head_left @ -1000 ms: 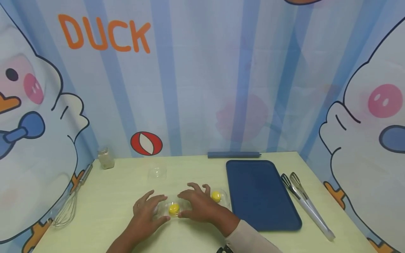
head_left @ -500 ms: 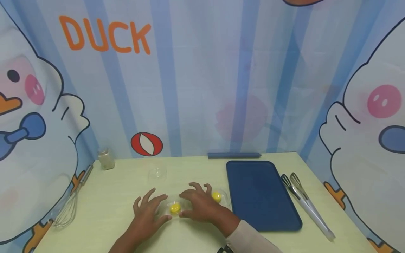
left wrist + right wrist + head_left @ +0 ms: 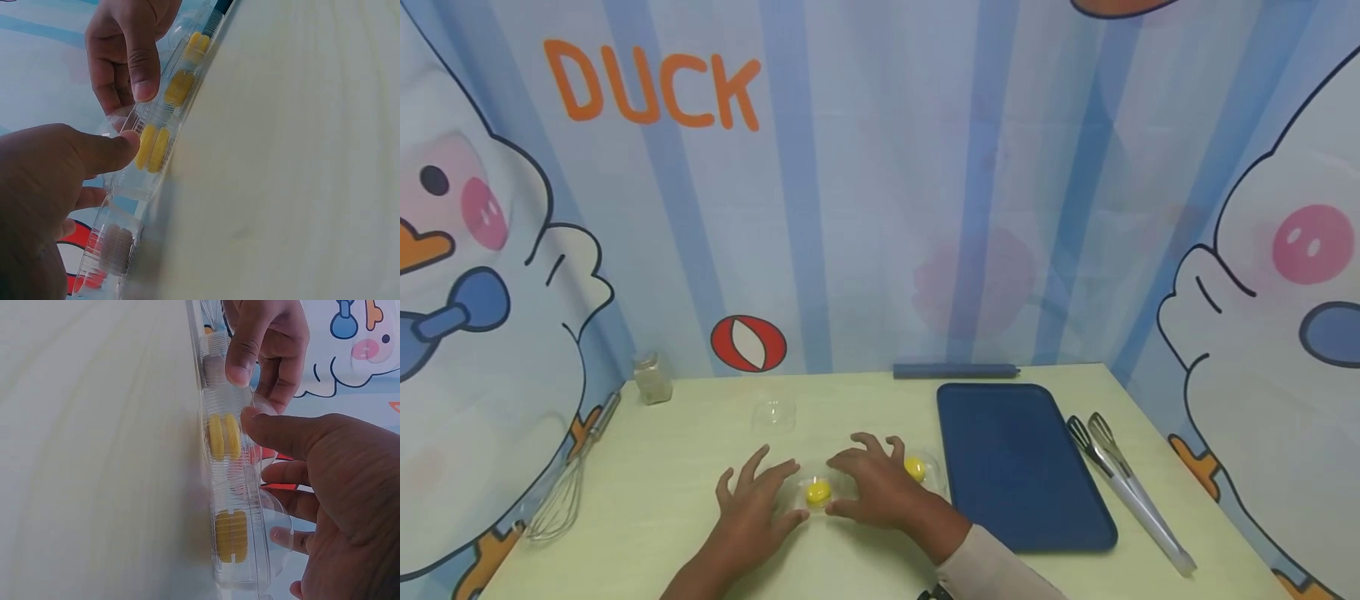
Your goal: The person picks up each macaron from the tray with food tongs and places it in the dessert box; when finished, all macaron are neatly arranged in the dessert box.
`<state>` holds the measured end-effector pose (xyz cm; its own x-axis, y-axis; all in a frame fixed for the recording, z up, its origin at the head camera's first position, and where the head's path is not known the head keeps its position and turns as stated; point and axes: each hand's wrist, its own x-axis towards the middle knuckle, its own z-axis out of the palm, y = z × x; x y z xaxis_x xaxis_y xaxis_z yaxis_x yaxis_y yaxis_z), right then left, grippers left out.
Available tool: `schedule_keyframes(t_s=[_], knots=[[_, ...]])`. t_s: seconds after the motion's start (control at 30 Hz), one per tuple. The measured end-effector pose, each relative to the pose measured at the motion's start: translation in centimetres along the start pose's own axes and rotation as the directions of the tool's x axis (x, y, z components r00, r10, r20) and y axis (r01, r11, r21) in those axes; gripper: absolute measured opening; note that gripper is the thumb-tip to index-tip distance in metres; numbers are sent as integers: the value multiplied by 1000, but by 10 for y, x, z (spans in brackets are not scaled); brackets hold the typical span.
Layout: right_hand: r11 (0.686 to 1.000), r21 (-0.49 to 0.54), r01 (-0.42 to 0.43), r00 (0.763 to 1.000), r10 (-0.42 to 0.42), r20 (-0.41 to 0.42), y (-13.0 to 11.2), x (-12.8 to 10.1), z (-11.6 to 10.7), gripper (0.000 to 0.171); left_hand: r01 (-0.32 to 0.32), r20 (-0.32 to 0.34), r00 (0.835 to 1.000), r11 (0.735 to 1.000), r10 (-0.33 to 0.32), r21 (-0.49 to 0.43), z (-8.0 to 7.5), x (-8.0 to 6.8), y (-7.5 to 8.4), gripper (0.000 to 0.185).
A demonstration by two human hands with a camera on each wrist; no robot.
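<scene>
A yellow macaron point(image 3: 817, 492) sits in a clear plastic box between my hands on the table. My left hand point(image 3: 751, 510) holds the box's left side between thumb and forefinger, other fingers spread. From the right, my right hand point(image 3: 880, 487) grips it likewise, its thumb point(image 3: 265, 422) at the box's near upper edge. In the left wrist view, the box point(image 3: 140, 184) has a domed lid, and both thumbs meet its near edge. Beyond my right hand is another box with a yellow macaron point(image 3: 915, 468). A brownish macaron point(image 3: 116, 249) in clear plastic lies on the left side.
A blue tray point(image 3: 1026, 467) lies to the right, with metal tongs point(image 3: 1131, 492) beside it. At the back are a blue roll point(image 3: 955, 371), a clear plastic piece point(image 3: 773, 414) and a glass jar point(image 3: 652, 379). A whisk point(image 3: 568, 479) lies along the left edge.
Both hands and the macaron box have shifted slightly to the right. The left hand's outer fingers have lifted and spread a little. Other objects stay in place.
</scene>
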<state>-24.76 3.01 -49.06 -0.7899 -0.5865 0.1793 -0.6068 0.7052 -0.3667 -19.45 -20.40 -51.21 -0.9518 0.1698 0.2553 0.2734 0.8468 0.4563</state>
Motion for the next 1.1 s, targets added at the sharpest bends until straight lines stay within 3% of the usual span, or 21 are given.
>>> schedule_keyframes(t_s=[0.33,0.57,0.83,1.1], knots=[[1000,-8,-3,1000,3,5,0,0,1,57,9,20,1000,1000,-8,-23,-2,-1,0,63],[1000,-8,-9,1000,9,4,0,0,0,57,-25,-10,1000,999,25,-21,-3,-2,-3,62],[1000,-20,-16,999,16,28,0,0,0,58,3,39,999,1000,-3,3,-4,2,1,52],[999,-24,-23,999,24,37,-1,1,0,59,6,45,999,1000,-6,-13,-5,4,-1,47]])
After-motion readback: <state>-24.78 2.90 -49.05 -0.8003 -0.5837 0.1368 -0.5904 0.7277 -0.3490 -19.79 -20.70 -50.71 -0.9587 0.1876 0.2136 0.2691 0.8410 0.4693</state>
